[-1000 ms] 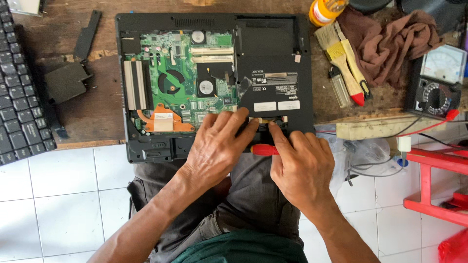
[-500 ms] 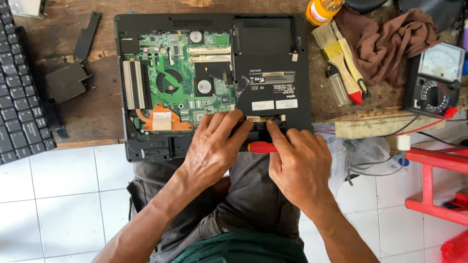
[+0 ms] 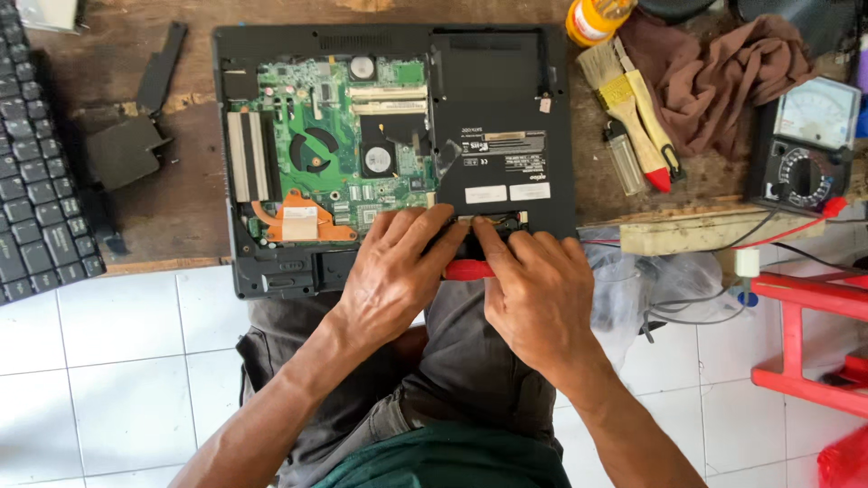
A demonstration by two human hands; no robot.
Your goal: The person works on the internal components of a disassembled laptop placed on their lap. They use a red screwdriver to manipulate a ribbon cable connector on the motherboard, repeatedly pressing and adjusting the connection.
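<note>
At laptop (image 3: 506, 117) front edge | left hand (image 3: 393, 271) fingers curled, pressing | right hand (image 3: 542, 294) grips red-handled tool (image 3: 468, 269)

**Both hands low at centre, fingers forward**

Left hand (image 3: 395, 276) lies palm down, fingers spread and reaching ahead, forearm running back toward lower left. Right hand (image 3: 535, 289) sits just beside it, knuckles up, fingers curled, thumb and forefinger pinched toward the left hand's fingertips. Right forearm angles to lower right.
</note>
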